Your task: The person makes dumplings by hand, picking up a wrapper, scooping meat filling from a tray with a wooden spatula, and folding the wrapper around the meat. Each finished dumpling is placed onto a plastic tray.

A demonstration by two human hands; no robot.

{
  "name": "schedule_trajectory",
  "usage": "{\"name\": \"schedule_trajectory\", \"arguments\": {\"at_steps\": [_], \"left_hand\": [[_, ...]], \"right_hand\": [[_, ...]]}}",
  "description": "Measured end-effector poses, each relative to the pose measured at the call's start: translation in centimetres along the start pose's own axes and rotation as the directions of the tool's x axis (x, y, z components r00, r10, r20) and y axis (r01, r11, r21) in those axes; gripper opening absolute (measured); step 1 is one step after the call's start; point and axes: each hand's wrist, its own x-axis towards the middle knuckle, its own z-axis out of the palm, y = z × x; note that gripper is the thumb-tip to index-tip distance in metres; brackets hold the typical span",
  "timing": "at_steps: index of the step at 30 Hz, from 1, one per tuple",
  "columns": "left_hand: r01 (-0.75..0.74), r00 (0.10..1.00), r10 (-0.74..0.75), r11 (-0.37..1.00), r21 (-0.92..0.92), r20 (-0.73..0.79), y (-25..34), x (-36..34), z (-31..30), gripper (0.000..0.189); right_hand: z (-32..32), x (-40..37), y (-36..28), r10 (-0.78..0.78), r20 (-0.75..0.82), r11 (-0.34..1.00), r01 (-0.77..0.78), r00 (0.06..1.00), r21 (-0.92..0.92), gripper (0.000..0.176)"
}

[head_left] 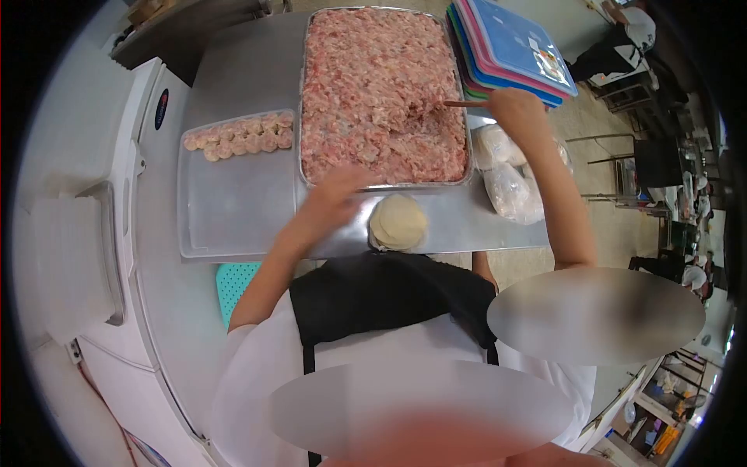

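Observation:
A large metal tray (299, 117) full of ground meat lies on the steel table. My right hand (517, 109) is closed on a thin stick-like utensil (465, 103), whose far end is at a hollow in the meat. Near the tray's front edge is my left hand (338, 198), smeared by motion; what it holds, if anything, cannot be made out. A stack of round pale wrappers (398, 222) sits just right of it. On the left, rows of filled dumplings (241, 138) lie at the back of a clear plastic tray (237, 210).
Stacked coloured lids (517, 47) stand at the back right, with plastic-wrapped packs (510, 175) in front of them. A white refrigerator (144, 233) borders the left side. A turquoise perforated item (236, 288) shows below the table edge. Other people are at the far right.

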Motion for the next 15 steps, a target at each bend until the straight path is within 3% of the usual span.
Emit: {"name": "schedule_trajectory", "arguments": {"at_steps": [1, 4, 7, 10, 13, 15], "left_hand": [[-0.154, 0.984, 0.152, 0.988, 0.016, 0.092, -0.1, 0.2, 2.3, 0.034], [-0.159, 0.945, 0.195, 0.976, -0.150, 0.264, 1.3, 1.2, 5.8, 0.035], [-0.180, 0.921, 0.171, 0.984, -0.005, 0.351, 2.3, 1.3, 6.2, 0.035], [-0.213, 0.938, 0.193, 0.976, 0.036, 0.289, 1.2, 1.0, 7.4, 0.031], [-0.098, 0.934, 0.069, 0.993, 0.064, 0.351, 1.2, 1.0, 7.4, 0.024], [-0.063, 0.962, 0.078, 0.996, -0.065, 0.260, -0.4, 0.3, 8.1, 0.021]], "right_hand": [[-0.5, -0.1, -1.2, -0.021, 0.030, 1.000, 0.021, 0.999, 0.002, 0.013], [-1.9, -0.8, -4.8, -0.053, 0.107, 0.998, 0.051, 0.993, 0.024, 0.011], [-0.8, -2.2, -5.4, -0.052, 0.132, 0.997, 0.044, 0.990, 0.064, 0.012], [-0.9, -3.5, -5.3, -0.044, 0.135, 0.995, 0.031, 0.990, 0.100, 0.011], [-1.0, -4.2, -5.4, -0.007, 0.150, 0.993, -0.011, 0.989, 0.118, 0.012], [0.0, -4.9, -5.7, 0.047, 0.153, 0.991, -0.065, 0.987, 0.117, 0.013]]}}
